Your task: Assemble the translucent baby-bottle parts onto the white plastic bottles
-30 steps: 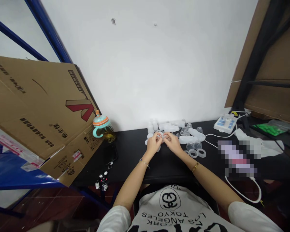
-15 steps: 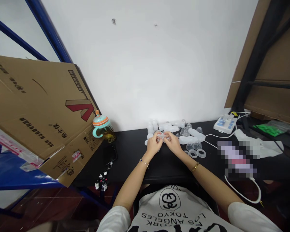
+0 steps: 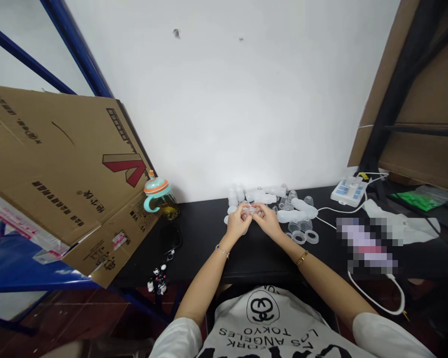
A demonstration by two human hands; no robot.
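Note:
Both my left hand [image 3: 238, 222] and my right hand [image 3: 266, 219] are closed on a small clear plastic piece [image 3: 251, 211], pinched between their fingertips over the black table [image 3: 205, 243]. Its exact kind is hard to make out, as the fingers cover part of it. Behind my hands lie several white translucent bottles [image 3: 260, 198]. To the right of my right hand are more bottles [image 3: 289, 216], clear domed caps [image 3: 293, 226] and translucent rings [image 3: 311, 236].
At the left stand a large cardboard box [image 3: 67, 169] and a jug with a turquoise handle [image 3: 163, 199]. A phone [image 3: 170, 237] with a charm strap lies beside them. A white power strip [image 3: 346, 191] with cables, and a white plastic bag [image 3: 414, 223], lie at the right.
My hands stay in the same place with the clear piece between them. Only a slight shift of the fingers shows, and the whole view moves a little.

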